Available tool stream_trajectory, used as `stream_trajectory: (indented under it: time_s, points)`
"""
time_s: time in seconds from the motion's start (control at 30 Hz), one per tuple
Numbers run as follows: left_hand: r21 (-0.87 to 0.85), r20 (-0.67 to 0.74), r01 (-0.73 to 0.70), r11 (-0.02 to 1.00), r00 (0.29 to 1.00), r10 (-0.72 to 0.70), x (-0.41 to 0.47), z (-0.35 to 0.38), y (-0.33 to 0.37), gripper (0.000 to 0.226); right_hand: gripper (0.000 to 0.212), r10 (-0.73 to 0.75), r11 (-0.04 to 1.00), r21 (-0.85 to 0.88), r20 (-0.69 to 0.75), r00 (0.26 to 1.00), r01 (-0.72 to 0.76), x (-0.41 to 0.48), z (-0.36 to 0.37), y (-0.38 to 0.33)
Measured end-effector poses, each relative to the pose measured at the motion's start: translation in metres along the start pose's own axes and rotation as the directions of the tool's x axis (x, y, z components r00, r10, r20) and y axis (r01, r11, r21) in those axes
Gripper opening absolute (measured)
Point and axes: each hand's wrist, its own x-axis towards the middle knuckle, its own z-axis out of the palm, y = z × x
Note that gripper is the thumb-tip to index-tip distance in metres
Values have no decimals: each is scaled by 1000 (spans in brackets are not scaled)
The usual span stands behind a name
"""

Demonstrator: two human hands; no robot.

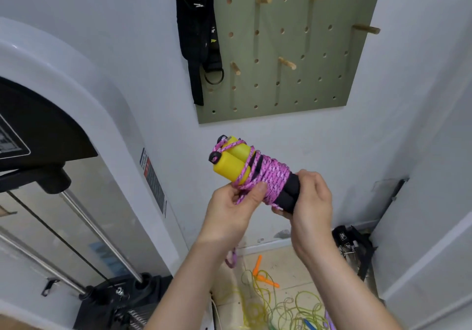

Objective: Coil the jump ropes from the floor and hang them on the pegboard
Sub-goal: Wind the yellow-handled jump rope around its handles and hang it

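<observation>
Winding looks nearly done — left hand [229, 209] pinches the pink rope [274, 176] tail, right hand [311, 202] holds the handles [231, 162] in a curled grip — tucking probably comes next.

Single head-worn wide-angle view; faces white wall [127, 48] and sage-green wooden pegboard [319, 79], pitched down; left hand [229, 209], right hand [311, 202] close, mid-frame; beige tiled floor [293, 260] at bottom edge.

Pale grey walls [102, 10] meet beige floor tiles [293, 260]; a cable machine [76, 87] stands left.
</observation>
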Motion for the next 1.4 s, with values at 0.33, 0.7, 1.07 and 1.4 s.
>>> stream_trajectory:
  time_s: [0.33,0.7,1.07,1.4]
  points:
    - [119,408,-13,993,912,-37,5,-39,7,22,27,172,955,-287,750,639,80,-11,-4,-48]
    - [694,127,-258,672,963,239,4,-64,20,7,58,69,849,-442,636,768,289,7,-19,-25]
    - [481,12,-108,870,993,116,-3,-39,27,14,61,-70,560,-624,620,782,545,-6,-15,-20]
    - [287,54,-42,957,998,28,3,-35,24,16,52,86,681,-622,592,801,387,-3,-11,-23]
